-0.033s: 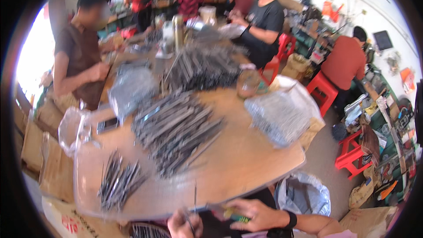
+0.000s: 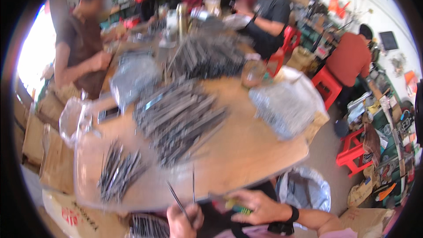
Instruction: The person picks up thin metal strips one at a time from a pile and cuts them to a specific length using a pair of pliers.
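At the near table edge my left hand (image 2: 184, 221) is closed around thin dark metal strips (image 2: 178, 197), whose ends stick up past the fingers. One strip leans up to the left and another stands nearly upright. To its right, my right hand (image 2: 260, 207) grips a hand tool (image 2: 240, 208) with a yellow-and-green handle. The tool's grey end points left toward the strips; its exact kind is blurred. A small bundle of metal strips (image 2: 118, 172) lies at the table's near left. Behind it spreads a larger pile of strips (image 2: 180, 119).
The wooden table (image 2: 246, 150) also bears another strip heap (image 2: 207, 57), plastic-wrapped bundles (image 2: 282, 108), a phone (image 2: 109, 114) and a jar (image 2: 253, 74). Below its near edge are a lined bin (image 2: 308, 189) and more strips (image 2: 150, 227). A co-worker (image 2: 81, 53) sits left; red stools (image 2: 326, 86) stand right.
My left hand has risen slightly, and a strip in it now shows above the fingers, leaning up to the left. The whole view has shifted a little. My right hand keeps its grip.
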`<act>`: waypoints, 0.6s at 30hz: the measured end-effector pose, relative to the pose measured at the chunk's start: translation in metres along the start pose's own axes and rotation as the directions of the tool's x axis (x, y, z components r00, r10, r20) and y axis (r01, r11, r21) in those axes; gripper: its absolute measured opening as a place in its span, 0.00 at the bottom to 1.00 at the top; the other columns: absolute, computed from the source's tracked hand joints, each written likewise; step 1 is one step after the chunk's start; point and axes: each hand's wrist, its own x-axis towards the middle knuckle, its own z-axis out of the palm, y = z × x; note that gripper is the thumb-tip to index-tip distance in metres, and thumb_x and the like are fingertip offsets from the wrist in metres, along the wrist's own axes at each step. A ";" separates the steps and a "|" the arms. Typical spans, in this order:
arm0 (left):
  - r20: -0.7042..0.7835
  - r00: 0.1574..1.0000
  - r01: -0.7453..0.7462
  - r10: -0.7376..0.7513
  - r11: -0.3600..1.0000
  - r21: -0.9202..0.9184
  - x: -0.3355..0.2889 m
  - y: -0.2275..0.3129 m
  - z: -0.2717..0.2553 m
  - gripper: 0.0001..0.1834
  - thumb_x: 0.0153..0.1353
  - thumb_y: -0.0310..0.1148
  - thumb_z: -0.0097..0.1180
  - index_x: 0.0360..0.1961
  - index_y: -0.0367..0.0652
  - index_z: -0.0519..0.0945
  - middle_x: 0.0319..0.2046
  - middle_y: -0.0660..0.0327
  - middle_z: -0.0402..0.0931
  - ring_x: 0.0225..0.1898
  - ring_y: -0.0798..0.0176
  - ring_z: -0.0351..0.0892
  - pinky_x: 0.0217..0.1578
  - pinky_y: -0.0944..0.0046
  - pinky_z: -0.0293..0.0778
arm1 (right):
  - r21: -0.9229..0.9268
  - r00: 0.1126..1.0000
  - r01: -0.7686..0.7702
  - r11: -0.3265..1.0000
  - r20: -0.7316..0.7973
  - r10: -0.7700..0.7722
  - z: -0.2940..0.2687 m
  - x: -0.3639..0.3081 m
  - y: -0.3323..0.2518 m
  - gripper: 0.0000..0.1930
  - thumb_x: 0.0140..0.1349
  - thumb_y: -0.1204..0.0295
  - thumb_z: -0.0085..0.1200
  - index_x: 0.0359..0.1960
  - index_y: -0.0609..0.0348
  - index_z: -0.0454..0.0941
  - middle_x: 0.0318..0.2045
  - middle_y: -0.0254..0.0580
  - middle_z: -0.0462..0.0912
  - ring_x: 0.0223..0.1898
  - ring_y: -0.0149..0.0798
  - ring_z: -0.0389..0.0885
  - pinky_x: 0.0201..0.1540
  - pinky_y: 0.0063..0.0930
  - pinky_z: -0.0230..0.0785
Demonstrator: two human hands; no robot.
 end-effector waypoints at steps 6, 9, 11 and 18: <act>0.123 0.969 0.247 -0.216 0.876 -0.413 0.017 0.008 0.009 0.07 0.62 0.28 0.58 0.41 0.46 0.76 0.16 0.63 0.63 0.11 0.72 0.56 0.12 0.72 0.52 | -0.141 0.992 -0.084 0.986 0.081 0.097 -0.004 0.009 0.005 0.21 0.50 0.66 0.68 0.45 0.62 0.81 0.48 0.51 0.78 0.43 0.52 0.81 0.46 0.35 0.74; 0.104 0.981 0.193 -0.167 0.916 -0.352 0.014 0.003 0.009 0.07 0.61 0.27 0.59 0.38 0.44 0.75 0.16 0.60 0.67 0.10 0.71 0.56 0.11 0.71 0.51 | -0.171 0.991 -0.064 0.983 0.102 0.083 -0.002 0.006 0.009 0.23 0.48 0.67 0.69 0.47 0.58 0.81 0.50 0.49 0.77 0.45 0.52 0.80 0.48 0.38 0.74; 0.066 0.988 0.155 -0.142 0.952 -0.265 0.015 -0.002 0.010 0.07 0.60 0.26 0.60 0.37 0.43 0.74 0.16 0.58 0.69 0.10 0.71 0.56 0.11 0.71 0.51 | -0.194 0.990 -0.056 0.979 0.117 0.080 -0.003 0.005 0.012 0.23 0.48 0.66 0.69 0.47 0.58 0.81 0.51 0.48 0.76 0.47 0.51 0.79 0.49 0.38 0.73; -0.061 0.996 0.066 -0.064 0.997 0.030 0.015 -0.004 0.016 0.10 0.58 0.22 0.61 0.33 0.39 0.70 0.17 0.56 0.72 0.11 0.71 0.62 0.12 0.72 0.55 | -0.252 0.979 -0.005 0.968 0.194 0.056 -0.014 0.016 0.010 0.24 0.47 0.65 0.69 0.46 0.63 0.81 0.53 0.47 0.76 0.48 0.51 0.78 0.50 0.37 0.73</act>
